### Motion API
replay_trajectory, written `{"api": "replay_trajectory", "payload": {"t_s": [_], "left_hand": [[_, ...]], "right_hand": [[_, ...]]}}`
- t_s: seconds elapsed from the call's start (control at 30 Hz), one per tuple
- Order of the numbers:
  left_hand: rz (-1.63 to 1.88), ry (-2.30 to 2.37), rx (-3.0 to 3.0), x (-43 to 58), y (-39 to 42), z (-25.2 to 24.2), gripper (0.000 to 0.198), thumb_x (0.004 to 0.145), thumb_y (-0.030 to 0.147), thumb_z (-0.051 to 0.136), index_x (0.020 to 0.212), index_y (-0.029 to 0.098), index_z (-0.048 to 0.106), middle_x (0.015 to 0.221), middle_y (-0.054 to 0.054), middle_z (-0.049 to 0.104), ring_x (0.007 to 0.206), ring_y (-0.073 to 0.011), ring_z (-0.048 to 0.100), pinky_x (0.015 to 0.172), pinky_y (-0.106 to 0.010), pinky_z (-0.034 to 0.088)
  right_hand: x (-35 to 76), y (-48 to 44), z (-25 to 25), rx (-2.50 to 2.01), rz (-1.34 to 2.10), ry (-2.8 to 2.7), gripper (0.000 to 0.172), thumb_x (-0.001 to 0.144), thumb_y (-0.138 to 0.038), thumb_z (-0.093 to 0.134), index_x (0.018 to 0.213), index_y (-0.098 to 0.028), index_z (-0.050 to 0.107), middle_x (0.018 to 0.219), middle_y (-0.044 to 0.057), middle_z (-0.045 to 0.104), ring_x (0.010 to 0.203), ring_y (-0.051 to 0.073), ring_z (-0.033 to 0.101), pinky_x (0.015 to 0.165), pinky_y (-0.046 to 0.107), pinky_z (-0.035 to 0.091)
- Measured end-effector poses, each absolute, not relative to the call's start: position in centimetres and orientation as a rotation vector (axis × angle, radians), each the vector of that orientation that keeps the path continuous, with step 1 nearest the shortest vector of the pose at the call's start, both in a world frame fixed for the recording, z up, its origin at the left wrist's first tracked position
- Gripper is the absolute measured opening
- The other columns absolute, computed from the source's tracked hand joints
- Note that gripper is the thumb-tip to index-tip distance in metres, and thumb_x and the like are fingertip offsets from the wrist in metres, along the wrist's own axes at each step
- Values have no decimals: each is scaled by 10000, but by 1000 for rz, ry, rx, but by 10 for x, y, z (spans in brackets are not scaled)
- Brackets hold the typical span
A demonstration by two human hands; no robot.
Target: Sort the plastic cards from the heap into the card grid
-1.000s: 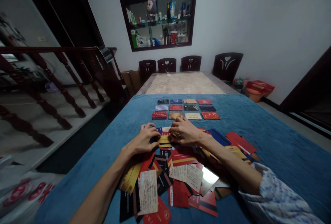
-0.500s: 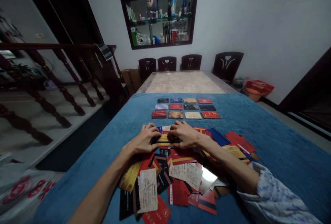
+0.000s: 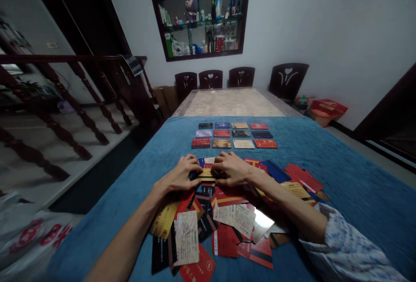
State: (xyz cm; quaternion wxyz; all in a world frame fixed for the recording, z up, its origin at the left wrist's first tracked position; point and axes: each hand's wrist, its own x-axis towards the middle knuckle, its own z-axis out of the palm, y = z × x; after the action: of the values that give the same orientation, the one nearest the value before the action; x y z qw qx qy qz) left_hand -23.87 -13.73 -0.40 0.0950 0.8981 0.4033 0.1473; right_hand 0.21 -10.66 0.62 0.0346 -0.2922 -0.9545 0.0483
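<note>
At the far side of a loose heap of plastic cards, both my hands close in on a yellow-gold card (image 3: 207, 175) from its two sides. My left hand (image 3: 183, 173) has its fingers curled at the card's left end, thumb at the near edge. Around the right end bend the fingers of my right hand (image 3: 232, 170). Whether more cards lie stacked in the grip is hidden by the fingers. Beneath and nearer me spread red, black and gold cards, with a pale printed card (image 3: 187, 236) and a red card (image 3: 225, 241) among them.
Beyond my hands, cards stand in three neat rows, including a cream card (image 3: 243, 144) and an orange-red card (image 3: 265, 143). A blue cloth (image 3: 156, 147) covers the near table. Red cards (image 3: 303, 178) lie to the right. Chairs (image 3: 242, 77) line the far end.
The view has shifted very slightly. Both hands keep nearly the same place and grip at the yellow-gold card, which looks a little flatter toward me.
</note>
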Motion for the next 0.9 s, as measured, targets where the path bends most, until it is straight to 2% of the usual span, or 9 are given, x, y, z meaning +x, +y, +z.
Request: {"api": "replay_trajectory", "payload": {"t_s": [0.5, 0.73, 0.9], "left_hand": [[671, 1100, 2507, -248, -130, -3, 147, 839, 256, 640, 902, 202, 761, 906, -54, 716, 955, -206, 608, 891, -362, 495], [844, 1152, 2446, -249, -125, -12, 210, 903, 258, 565, 887, 171, 756, 888, -71, 742, 888, -192, 648, 839, -326, 516], [889, 1217, 2448, -248, -123, -17, 196, 892, 179, 560, 936, 164, 751, 902, -71, 736, 858, -176, 660, 822, -302, 522]], "right_hand": [[4, -100, 4, -685, 122, -2808, 169, 848, -249, 594, 890, -185, 745, 834, 58, 710, 789, 168, 572, 679, 283, 321], [6, -96, 2, -704, 20, -2730, 218, 904, -186, 528, 792, -173, 715, 730, 56, 676, 704, 152, 539, 656, 272, 322], [6, -91, -4, -749, -56, -2688, 284, 955, -204, 475, 782, -172, 699, 762, 73, 682, 719, 157, 547, 649, 269, 330]]}}
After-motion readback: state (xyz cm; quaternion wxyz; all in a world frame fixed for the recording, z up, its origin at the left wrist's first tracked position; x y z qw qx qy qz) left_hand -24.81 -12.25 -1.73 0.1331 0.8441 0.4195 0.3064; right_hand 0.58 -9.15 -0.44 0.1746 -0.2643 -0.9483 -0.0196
